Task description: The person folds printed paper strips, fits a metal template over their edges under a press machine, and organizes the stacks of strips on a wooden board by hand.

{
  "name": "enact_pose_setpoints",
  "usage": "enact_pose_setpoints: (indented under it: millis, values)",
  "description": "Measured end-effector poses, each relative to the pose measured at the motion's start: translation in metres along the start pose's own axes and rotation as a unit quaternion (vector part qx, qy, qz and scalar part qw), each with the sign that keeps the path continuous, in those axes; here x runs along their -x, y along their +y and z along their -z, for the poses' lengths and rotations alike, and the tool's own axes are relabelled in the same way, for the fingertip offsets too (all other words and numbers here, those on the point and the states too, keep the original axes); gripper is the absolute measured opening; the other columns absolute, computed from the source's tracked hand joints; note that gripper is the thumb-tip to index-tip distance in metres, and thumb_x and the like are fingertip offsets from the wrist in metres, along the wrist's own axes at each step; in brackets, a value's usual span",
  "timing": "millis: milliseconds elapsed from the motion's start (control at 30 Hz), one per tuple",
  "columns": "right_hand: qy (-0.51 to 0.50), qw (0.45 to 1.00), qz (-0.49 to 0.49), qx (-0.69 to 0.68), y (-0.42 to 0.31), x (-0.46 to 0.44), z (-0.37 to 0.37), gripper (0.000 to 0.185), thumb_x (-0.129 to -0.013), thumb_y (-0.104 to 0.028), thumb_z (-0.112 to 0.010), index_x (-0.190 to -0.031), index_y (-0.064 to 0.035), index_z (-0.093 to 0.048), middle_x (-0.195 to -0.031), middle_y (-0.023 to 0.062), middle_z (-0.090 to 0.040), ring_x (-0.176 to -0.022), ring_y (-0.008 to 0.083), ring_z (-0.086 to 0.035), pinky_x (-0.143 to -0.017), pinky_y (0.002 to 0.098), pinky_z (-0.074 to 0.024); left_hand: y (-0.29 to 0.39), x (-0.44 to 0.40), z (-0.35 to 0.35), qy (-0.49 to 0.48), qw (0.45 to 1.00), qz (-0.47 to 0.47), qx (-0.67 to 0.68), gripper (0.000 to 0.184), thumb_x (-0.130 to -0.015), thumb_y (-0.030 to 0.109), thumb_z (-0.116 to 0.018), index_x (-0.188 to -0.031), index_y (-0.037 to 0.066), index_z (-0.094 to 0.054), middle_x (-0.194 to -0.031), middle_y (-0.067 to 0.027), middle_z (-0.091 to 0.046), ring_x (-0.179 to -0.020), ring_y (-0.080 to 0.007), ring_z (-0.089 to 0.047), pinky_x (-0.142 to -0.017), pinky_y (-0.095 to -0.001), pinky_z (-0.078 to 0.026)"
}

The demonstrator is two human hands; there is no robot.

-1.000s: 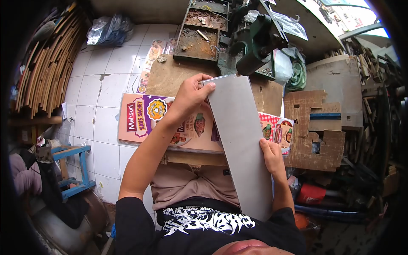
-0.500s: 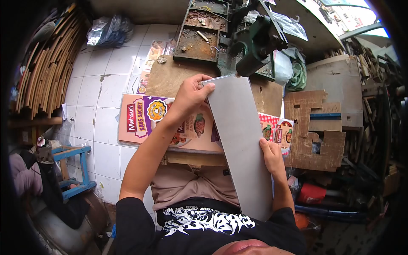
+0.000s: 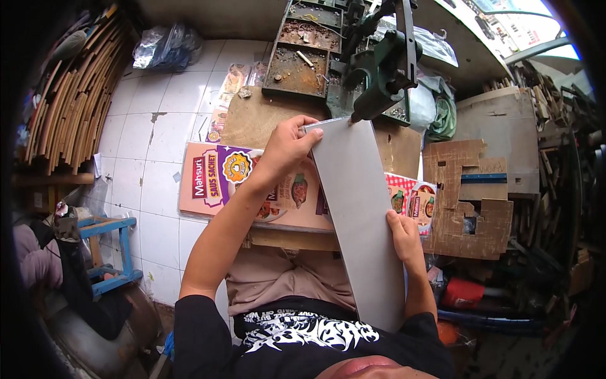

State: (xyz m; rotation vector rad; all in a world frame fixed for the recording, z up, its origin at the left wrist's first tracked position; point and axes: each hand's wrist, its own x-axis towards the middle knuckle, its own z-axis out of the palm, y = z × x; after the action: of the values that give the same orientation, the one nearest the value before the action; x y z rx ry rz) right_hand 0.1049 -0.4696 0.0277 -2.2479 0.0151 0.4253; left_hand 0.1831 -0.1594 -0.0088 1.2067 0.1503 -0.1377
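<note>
A long grey panel [image 3: 356,208] slants from the green press down to my waist. My left hand [image 3: 291,144] grips its far left corner, thumb on top. Along its right edge is my right hand [image 3: 404,232], closed on it with the thumb on the face and the fingers hidden beneath. The tip of the press [image 3: 379,88] meets the panel's far end. Printed panels [image 3: 214,183] marked "Mahsuri" lie under and to the left of the grey one, and a red checked one [image 3: 413,205] shows on the right.
Behind the work board [image 3: 252,120] stands a tray [image 3: 297,66] of small metal parts. Cut brown board [image 3: 461,202] lies at the right. A blue stool frame [image 3: 107,252] and part of another person's leg are at the left. Wood strips [image 3: 76,95] lean at the upper left.
The press's tip has come down onto the panel's far end, and its lever has swung. Both hands keep their hold; the view has shifted slightly.
</note>
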Motion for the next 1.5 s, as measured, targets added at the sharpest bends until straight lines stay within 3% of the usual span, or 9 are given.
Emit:
enact_pose_setpoints:
  millis: [200, 267, 467, 767, 1033, 1100, 1267, 1433, 1500]
  values:
    - [0.001, 1.000, -0.003, 0.019, -0.002, 0.001, 0.001, 0.059, -0.103, -0.038, -0.045, -0.064, 0.0057, -0.049, -0.050, 0.0034, -0.040, -0.051, 0.0102, -0.037, -0.047, 0.0355, -0.0284, -0.001, -0.002, 0.003, -0.006, 1.000, 0.012, -0.005, 0.031, -0.093, 0.016, -0.061, -0.116, -0.004, -0.055, -0.076, -0.0067, -0.067, -0.056, -0.0096, -0.063, -0.044, -0.0223, -0.048]
    - [-0.001, 1.000, -0.005, 0.013, -0.003, 0.001, 0.001, 0.059, -0.103, -0.038, -0.045, -0.064, 0.0057, -0.049, -0.050, 0.0035, -0.040, -0.051, 0.0103, -0.037, -0.047, 0.0356, -0.0283, 0.002, -0.001, 0.003, -0.023, 0.999, 0.018, -0.018, 0.030, -0.095, 0.013, -0.060, -0.116, -0.006, -0.051, -0.086, -0.0131, -0.069, -0.069, -0.0149, -0.069, -0.052, -0.0260, -0.057]
    - [-0.005, 1.000, -0.002, 0.025, -0.003, 0.001, 0.002, 0.058, -0.103, -0.038, -0.045, -0.065, 0.0064, -0.049, -0.050, 0.0041, -0.041, -0.051, 0.0108, -0.038, -0.047, 0.0361, -0.0295, 0.003, -0.001, 0.002, -0.017, 1.000, 0.011, -0.021, 0.030, -0.095, 0.014, -0.059, -0.117, -0.006, -0.051, -0.085, -0.0123, -0.069, -0.067, -0.0141, -0.068, -0.052, -0.0260, -0.056]
    - [-0.020, 1.000, 0.007, 0.020, -0.019, 0.007, 0.006, 0.054, -0.103, -0.037, -0.044, -0.081, 0.0100, -0.061, -0.057, 0.0115, -0.055, -0.056, 0.0143, -0.052, -0.054, 0.0359, -0.0409, 0.009, 0.003, -0.003, -0.023, 1.000, 0.017, 0.008, 0.029, -0.096, 0.013, -0.057, -0.117, -0.007, -0.052, -0.086, -0.0121, -0.069, -0.067, -0.0139, -0.068, -0.051, -0.0255, -0.056]
    - [-0.084, 0.996, 0.026, -0.021, -0.002, 0.004, 0.023, 0.049, -0.103, -0.034, -0.046, -0.087, 0.0088, -0.064, -0.066, 0.0094, -0.062, -0.063, 0.0141, -0.058, -0.061, 0.0315, -0.0470, 0.013, 0.022, -0.001, -0.012, 0.998, 0.054, -0.022, 0.028, -0.096, 0.013, -0.056, -0.117, -0.006, -0.053, -0.088, -0.0127, -0.067, -0.072, -0.0159, -0.068, -0.053, -0.0276, -0.058]
    - [-0.066, 0.993, -0.033, -0.090, 0.004, -0.005, 0.037, 0.040, -0.102, -0.027, -0.048, -0.092, 0.0062, -0.067, -0.073, 0.0086, -0.065, -0.069, 0.0130, -0.061, -0.065, 0.0291, -0.0494, 0.015, 0.038, -0.003, -0.002, 0.997, 0.051, -0.049, 0.028, -0.096, 0.013, -0.056, -0.117, -0.006, -0.053, -0.088, -0.0130, -0.067, -0.071, -0.0162, -0.068, -0.053, -0.0277, -0.059]
    - [-0.068, 0.980, 0.082, -0.166, -0.001, -0.049, 0.052, 0.019, -0.095, 0.002, -0.048, -0.104, 0.0084, -0.063, -0.093, 0.0099, -0.068, -0.082, 0.0133, -0.066, -0.076, 0.0275, -0.0551, 0.017, 0.063, 0.005, 0.032, 0.996, 0.029, -0.076, 0.028, -0.096, 0.012, -0.055, -0.117, -0.006, -0.052, -0.087, -0.0137, -0.067, -0.067, -0.0166, -0.068, -0.051, -0.0270, -0.059]
    - [-0.080, 0.955, 0.142, -0.247, -0.044, -0.105, 0.031, 0.023, -0.096, 0.006, -0.048, -0.117, 0.0058, -0.059, -0.101, 0.0115, -0.069, -0.098, 0.0176, -0.068, -0.088, 0.0311, -0.0561, 0.007, 0.066, 0.015, 0.022, 0.997, 0.024, -0.067, 0.028, -0.095, 0.015, -0.057, -0.115, -0.004, -0.052, -0.089, -0.0096, -0.068, -0.069, -0.0116, -0.067, -0.052, -0.0243, -0.058]
    - [-0.065, 0.947, 0.231, -0.215, -0.065, -0.124, 0.018, 0.033, -0.095, 0.007, -0.052, -0.127, 0.0017, -0.053, -0.107, 0.0128, -0.068, -0.102, 0.0174, -0.066, -0.093, 0.0309, -0.0535, 0.007, 0.067, 0.014, 0.029, 0.997, 0.025, -0.065, 0.028, -0.095, 0.015, -0.057, -0.115, -0.003, -0.052, -0.088, -0.0093, -0.068, -0.069, -0.0114, -0.067, -0.051, -0.0241, -0.057]
